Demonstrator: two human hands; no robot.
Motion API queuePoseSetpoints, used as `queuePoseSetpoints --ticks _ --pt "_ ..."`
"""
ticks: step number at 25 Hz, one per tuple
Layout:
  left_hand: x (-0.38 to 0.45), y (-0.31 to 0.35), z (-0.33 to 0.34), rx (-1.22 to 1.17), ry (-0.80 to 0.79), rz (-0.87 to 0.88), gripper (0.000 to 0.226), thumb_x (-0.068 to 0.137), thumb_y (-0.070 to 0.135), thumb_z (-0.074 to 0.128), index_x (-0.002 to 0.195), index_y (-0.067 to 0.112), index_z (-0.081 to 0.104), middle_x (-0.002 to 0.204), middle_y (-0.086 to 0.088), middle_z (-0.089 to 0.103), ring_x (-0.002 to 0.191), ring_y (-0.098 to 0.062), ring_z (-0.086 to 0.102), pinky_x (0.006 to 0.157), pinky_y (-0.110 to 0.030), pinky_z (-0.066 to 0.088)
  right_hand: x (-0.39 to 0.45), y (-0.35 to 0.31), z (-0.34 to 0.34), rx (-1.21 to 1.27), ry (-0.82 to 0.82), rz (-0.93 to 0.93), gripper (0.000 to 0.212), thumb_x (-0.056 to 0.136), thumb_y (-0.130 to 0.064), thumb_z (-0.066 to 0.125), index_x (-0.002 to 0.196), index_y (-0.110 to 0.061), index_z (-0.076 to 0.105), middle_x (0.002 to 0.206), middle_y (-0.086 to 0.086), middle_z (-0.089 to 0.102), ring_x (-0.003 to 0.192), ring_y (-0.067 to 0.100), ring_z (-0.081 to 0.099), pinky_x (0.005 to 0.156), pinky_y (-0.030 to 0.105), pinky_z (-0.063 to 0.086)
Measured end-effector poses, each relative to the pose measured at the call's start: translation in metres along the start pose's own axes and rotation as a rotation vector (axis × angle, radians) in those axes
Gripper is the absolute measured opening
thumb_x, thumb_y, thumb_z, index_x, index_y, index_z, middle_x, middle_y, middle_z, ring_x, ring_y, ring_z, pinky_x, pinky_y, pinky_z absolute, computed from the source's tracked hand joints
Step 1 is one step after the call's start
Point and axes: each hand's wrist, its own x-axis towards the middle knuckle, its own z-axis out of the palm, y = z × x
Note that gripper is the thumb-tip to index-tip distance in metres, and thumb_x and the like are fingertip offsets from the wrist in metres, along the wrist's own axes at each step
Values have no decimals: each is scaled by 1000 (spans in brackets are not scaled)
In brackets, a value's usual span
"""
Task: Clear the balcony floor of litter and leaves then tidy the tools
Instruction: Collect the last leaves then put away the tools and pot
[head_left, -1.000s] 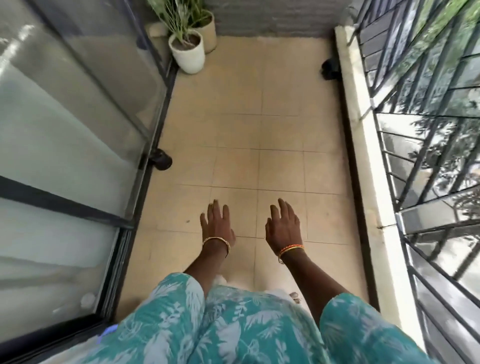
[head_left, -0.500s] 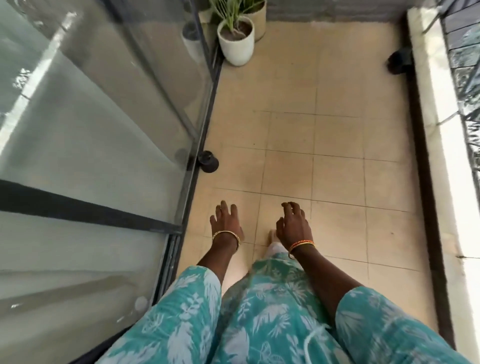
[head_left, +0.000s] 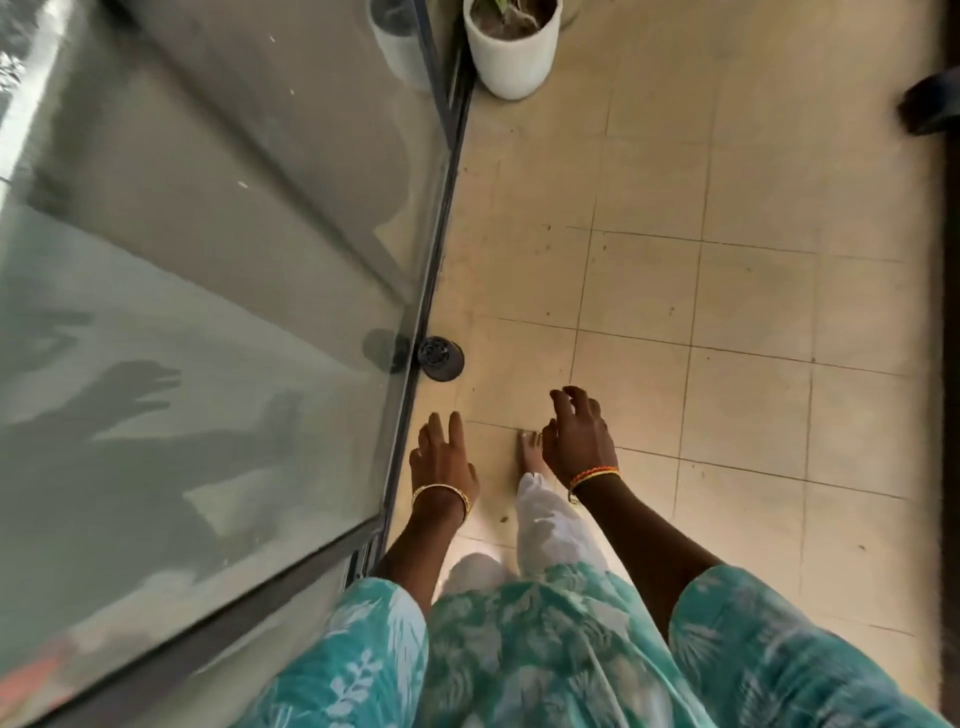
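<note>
The beige tiled balcony floor (head_left: 753, 312) stretches ahead with only small dark specks on it; no litter, leaves or tools show. My left hand (head_left: 441, 457), with a gold bangle at the wrist, hangs out in front with straight fingers and holds nothing. My right hand (head_left: 579, 441), with an orange thread band, hovers beside it, fingers loosely curled and empty. Both hands are above the floor near the glass door's lower frame. My bare foot (head_left: 531, 452) shows between them, under white trousers.
A tall glass sliding door (head_left: 208, 286) lines the left side, with a round black door stop (head_left: 440, 358) at its base. A white plant pot (head_left: 511, 49) stands at the far end by the door. A dark object (head_left: 932, 106) sits at the right edge.
The view has swung left and down toward the glass door, and I have stepped forward. Both hands stay empty; the right fingers have curled a little.
</note>
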Motion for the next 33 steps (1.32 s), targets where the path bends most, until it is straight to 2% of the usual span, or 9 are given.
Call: queuePoseSetpoints --ticks 5,11,14,16,22,25,28,31,33 --pt "124 -19 6 -187 -95 -148 64 92 30 51 149 18 23 154 -13 19 137 -31 30 106 -38 31 114 -16 48 20 -59 22 45 85 -8 52 129 -3 49 134 19 46 117 38 45 87 47 49" --pt "304 -54 87 -458 -175 -306 73 85 31 64 148 21 28 150 -15 26 131 -35 38 102 -39 37 238 2 186 191 -183 101 43 90 -13 50 132 -7 47 132 17 47 115 34 49 90 41 47" --pt "381 -68 145 -467 -116 -272 65 91 33 57 147 20 28 148 -17 30 131 -35 39 100 -39 38 300 17 268 481 -273 353 35 94 -18 47 128 -11 50 109 12 63 97 28 61 84 34 47" --pt "414 -75 173 -488 -55 -366 55 97 35 46 147 20 29 141 -20 38 123 -35 46 93 -38 41 336 23 314 669 -373 573 35 96 -28 45 129 -16 48 90 6 61 94 29 61 82 38 48" --pt "444 -92 216 -414 -7 -348 50 100 45 30 148 29 30 133 -19 38 106 -34 55 77 -30 39 387 17 386 922 -579 797 48 97 -51 32 140 -29 35 137 12 42 111 35 51 78 46 54" --pt "456 -95 216 -480 -36 -418 47 100 48 32 141 27 43 132 -16 37 105 -33 55 80 -30 40 389 9 399 1102 -538 929 49 95 -52 36 139 -30 34 138 10 40 114 38 50 70 45 56" --pt "447 -83 209 -562 -13 -382 41 99 47 35 125 23 55 129 -11 42 98 -28 57 73 -25 38 384 9 387 1113 -440 954 45 99 -42 33 140 -23 35 128 8 44 109 28 49 61 24 51" --pt "428 -65 187 -701 -17 -375 39 100 44 33 115 16 55 107 -7 60 88 -22 57 62 -26 35 368 20 357 1216 -287 994 31 96 -33 45 123 -21 50 115 11 52 93 26 54 70 36 51" --pt "415 -58 170 -847 -60 -430 37 99 40 41 111 9 58 105 -7 62 90 -21 56 68 -28 41 352 31 326 1264 -192 1016 21 89 -28 58 106 -17 53 104 9 56 92 27 56 75 37 50"
